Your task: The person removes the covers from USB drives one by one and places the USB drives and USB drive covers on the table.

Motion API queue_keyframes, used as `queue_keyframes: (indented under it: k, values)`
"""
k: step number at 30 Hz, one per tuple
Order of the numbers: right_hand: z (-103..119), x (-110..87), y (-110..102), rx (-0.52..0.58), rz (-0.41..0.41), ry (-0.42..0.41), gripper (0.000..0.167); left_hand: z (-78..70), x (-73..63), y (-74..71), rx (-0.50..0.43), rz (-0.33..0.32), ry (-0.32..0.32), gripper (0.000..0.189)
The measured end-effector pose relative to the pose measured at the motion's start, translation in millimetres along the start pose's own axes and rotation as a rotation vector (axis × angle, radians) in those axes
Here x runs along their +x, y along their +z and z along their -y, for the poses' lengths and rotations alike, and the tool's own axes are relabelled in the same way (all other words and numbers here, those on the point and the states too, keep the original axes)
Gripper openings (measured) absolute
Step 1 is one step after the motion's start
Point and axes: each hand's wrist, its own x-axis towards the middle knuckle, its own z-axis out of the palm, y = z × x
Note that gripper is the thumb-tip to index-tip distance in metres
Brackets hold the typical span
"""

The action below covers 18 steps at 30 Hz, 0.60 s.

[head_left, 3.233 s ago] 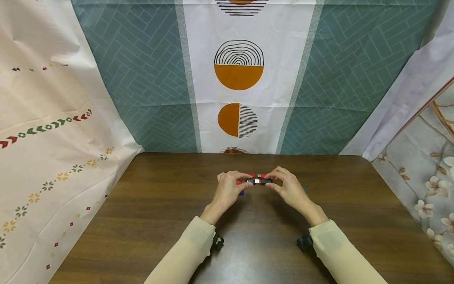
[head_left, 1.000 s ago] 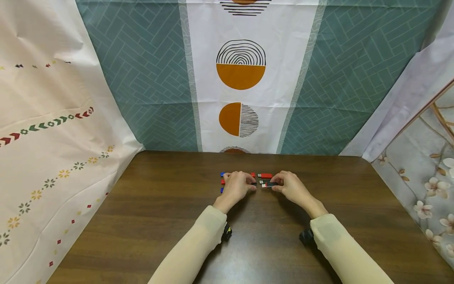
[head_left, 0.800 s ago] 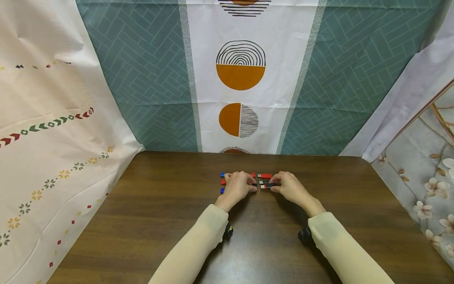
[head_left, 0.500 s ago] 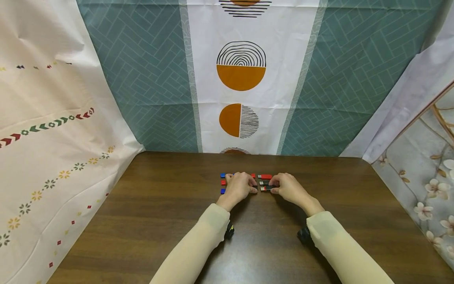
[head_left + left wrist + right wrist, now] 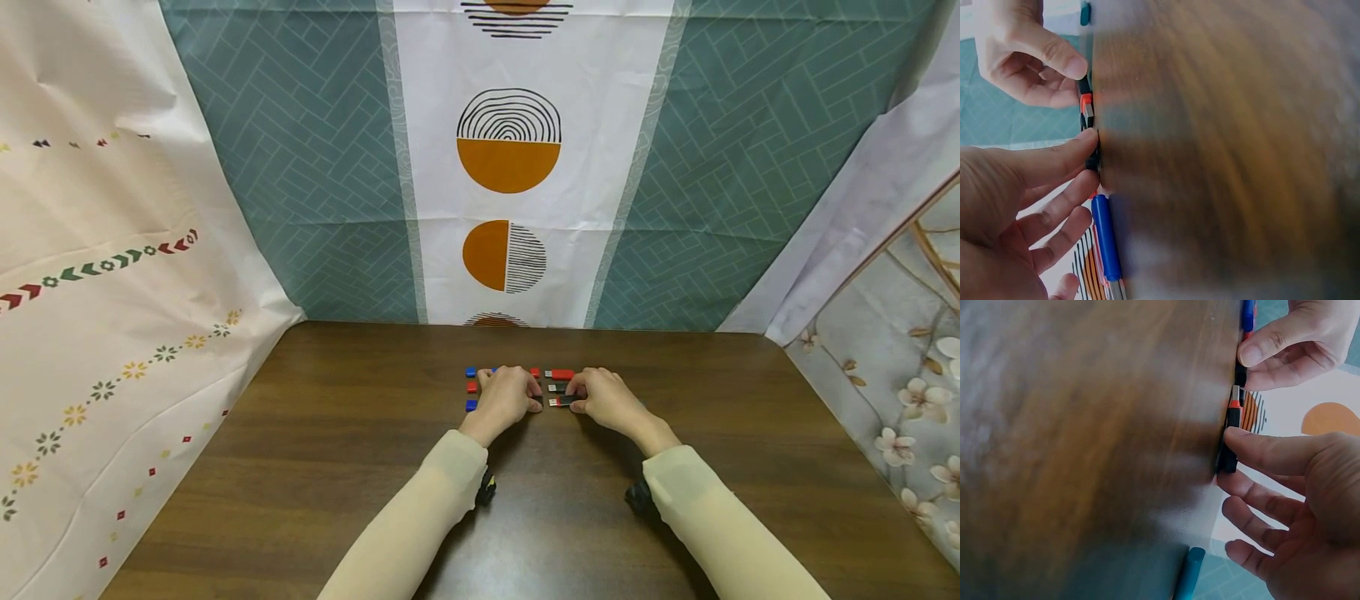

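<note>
My right hand (image 5: 606, 400) pinches a black USB flash drive (image 5: 559, 402) with a red band between thumb and fingers, low at the tabletop. Its metal connector points left. In the left wrist view, my left hand (image 5: 1029, 200) pinches a small black cap (image 5: 1092, 161) that lines up with the connector, a short gap apart. Just beyond lies another dark flash drive (image 5: 556, 387). Farther back are a red flash drive (image 5: 561, 374) and its separate red cap (image 5: 535, 372). My left hand hides other pieces.
On the left of the brown table (image 5: 337, 467) lie a blue piece (image 5: 471, 372), a red piece (image 5: 472, 387) and another blue piece (image 5: 471, 405), partly covered by the left hand. In the right wrist view a teal piece (image 5: 1190, 574) shows near the hand. Curtains stand behind.
The cap and flash drive, held close together earlier, are now apart and down at the table. Over the last second both hands have slid slightly toward me, uncovering the dark drive behind.
</note>
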Motion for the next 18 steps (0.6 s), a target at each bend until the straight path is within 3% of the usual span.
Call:
queue_keyframes:
  k: [18]
  values:
    - [-1.8,-1.5,-5.1,0.039,-0.011,-0.029,0.012,0.8,-0.5,-2.0,-0.033,-0.023,0.006,0.016]
